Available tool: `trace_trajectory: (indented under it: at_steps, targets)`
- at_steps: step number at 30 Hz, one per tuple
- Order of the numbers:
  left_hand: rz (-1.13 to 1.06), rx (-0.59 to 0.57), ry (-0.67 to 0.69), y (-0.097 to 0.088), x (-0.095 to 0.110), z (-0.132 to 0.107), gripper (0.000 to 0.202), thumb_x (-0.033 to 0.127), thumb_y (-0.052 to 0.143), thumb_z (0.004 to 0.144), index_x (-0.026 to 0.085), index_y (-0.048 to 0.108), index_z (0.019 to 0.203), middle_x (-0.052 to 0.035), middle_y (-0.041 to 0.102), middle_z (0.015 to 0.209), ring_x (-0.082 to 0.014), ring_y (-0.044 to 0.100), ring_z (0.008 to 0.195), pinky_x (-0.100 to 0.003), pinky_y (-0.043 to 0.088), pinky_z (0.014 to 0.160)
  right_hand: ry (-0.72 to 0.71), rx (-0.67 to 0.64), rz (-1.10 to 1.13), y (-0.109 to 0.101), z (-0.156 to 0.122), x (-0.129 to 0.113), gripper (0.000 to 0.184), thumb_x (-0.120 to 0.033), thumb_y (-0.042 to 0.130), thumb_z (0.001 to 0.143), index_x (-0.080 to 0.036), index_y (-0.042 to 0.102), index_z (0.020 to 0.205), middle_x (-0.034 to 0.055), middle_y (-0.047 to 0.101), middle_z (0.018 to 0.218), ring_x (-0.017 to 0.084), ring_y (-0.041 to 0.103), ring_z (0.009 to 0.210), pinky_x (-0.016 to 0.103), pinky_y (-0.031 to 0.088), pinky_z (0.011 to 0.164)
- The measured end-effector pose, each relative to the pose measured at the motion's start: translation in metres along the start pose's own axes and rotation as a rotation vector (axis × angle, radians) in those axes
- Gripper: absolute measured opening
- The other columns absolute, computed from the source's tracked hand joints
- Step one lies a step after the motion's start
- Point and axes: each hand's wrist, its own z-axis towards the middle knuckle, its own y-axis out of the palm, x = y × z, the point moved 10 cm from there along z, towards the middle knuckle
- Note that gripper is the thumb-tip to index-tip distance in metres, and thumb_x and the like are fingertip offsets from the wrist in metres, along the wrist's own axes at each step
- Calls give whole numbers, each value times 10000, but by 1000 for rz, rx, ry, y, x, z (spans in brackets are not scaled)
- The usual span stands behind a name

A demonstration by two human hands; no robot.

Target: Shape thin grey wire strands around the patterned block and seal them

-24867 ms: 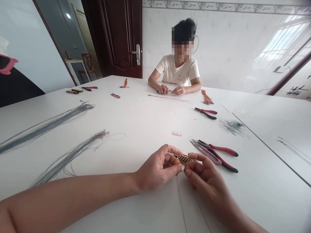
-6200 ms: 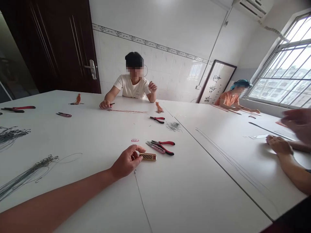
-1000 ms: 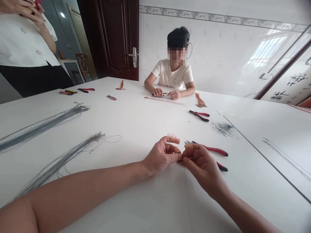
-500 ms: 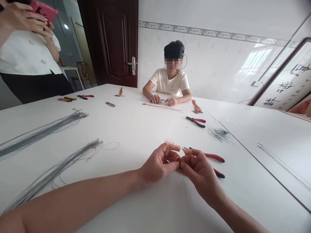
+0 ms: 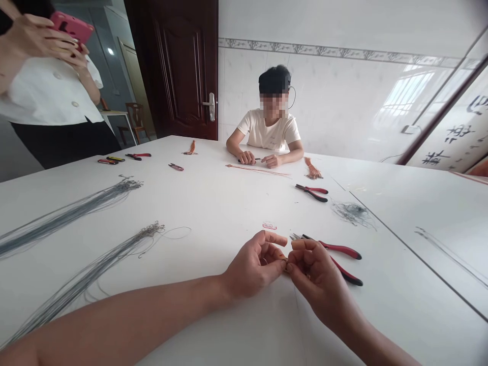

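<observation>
Over the white table, my left hand (image 5: 251, 264) and my right hand (image 5: 314, 267) meet thumb to thumb. Both pinch a small gold-coloured piece (image 5: 285, 265) between the fingertips; most of it is hidden, so its kind does not show. The index fingers, covered with tan tape or finger sleeves, stretch out above the pinch. Just beyond my right hand lie pliers with red and black handles (image 5: 343, 249), partly covered by the hand. A small pink-and-clear item (image 5: 269, 225) rests past my left fingertips.
Two bundles of grey wire (image 5: 72, 213) spread over the left side. Farther off are other pliers (image 5: 312, 192), a tangle of fine wire (image 5: 353, 211), orange bundles (image 5: 312, 169) and snips (image 5: 176, 166). A person (image 5: 270, 127) sits opposite; another (image 5: 49, 86) stands at left holding a pink-cased device.
The view has shifted slightly, moving everything a little right and down. My hands stay together on the small piece, which has turned slightly between the fingertips.
</observation>
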Motion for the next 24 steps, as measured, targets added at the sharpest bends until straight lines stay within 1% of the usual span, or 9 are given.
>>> trace_trajectory:
  at_steps: [2, 4, 6, 8, 13, 17, 19, 21, 24]
  targets:
    - [-19, 15, -4, -1, 1, 1, 314, 236, 604, 743, 210, 481, 1032, 14, 509, 754, -83, 484, 691, -258, 407, 678, -14, -25, -12, 1, 0, -4, 149, -283, 543, 810, -246, 460, 929, -8, 519, 768, 150, 507, 727, 323, 447, 684]
    - [-34, 34, 3, -3, 5, 2, 332, 237, 605, 741, 212, 465, 1041, 18, 520, 754, -82, 496, 687, -254, 410, 680, 11, -61, 48, 3, 0, -5, 138, -292, 536, 826, -238, 462, 930, -3, 529, 788, 145, 513, 737, 315, 449, 681]
    - [-40, 41, 14, -3, 8, 2, 350, 237, 603, 740, 208, 449, 1053, 20, 528, 750, -83, 510, 675, -255, 416, 675, 73, -81, 140, 4, 0, -2, 195, -306, 554, 824, -235, 448, 971, -4, 555, 796, 136, 528, 724, 311, 454, 686]
    - [-44, 33, 19, -3, 10, 3, 370, 234, 604, 736, 199, 434, 1063, 26, 527, 728, -82, 515, 652, -257, 420, 665, 136, -68, 211, 4, -1, 2, 250, -310, 591, 804, -231, 439, 986, -12, 569, 787, 126, 535, 706, 300, 454, 688]
    - [-80, -3, 18, 2, 9, 5, 403, 232, 596, 730, 188, 419, 1089, 30, 522, 690, -95, 523, 644, -287, 436, 678, 213, -61, 281, 6, -1, 9, 285, -301, 625, 784, -231, 436, 986, -26, 566, 754, 112, 523, 677, 266, 446, 649]
    - [-70, 66, -13, -7, 2, 8, 417, 223, 597, 709, 180, 439, 1093, 19, 534, 708, -73, 480, 598, -245, 405, 620, 323, -100, 368, 14, -7, 18, 283, -290, 608, 800, -232, 432, 1014, -22, 549, 769, 109, 528, 686, 279, 455, 671]
    - [-66, 98, -20, -12, 1, 10, 422, 207, 598, 696, 179, 450, 1090, 23, 526, 705, -54, 434, 561, -221, 376, 586, 381, -101, 400, 14, -16, 20, 251, -271, 608, 800, -225, 449, 989, -28, 518, 769, 82, 493, 645, 242, 438, 625]
    - [-69, 109, -28, -15, 0, 12, 415, 194, 589, 691, 180, 456, 1085, 28, 515, 699, -45, 403, 537, -212, 358, 565, 436, -89, 409, 9, -30, 19, 215, -240, 614, 793, -216, 473, 953, -37, 481, 744, 57, 431, 588, 192, 385, 539]
    - [-75, 115, -40, -17, 0, 14, 404, 190, 586, 683, 185, 466, 1069, 32, 503, 691, -44, 383, 525, -204, 334, 540, 527, -77, 360, -8, -66, 17, 162, -228, 618, 790, -214, 508, 908, -55, 417, 671, 35, 320, 506, 163, 260, 446]
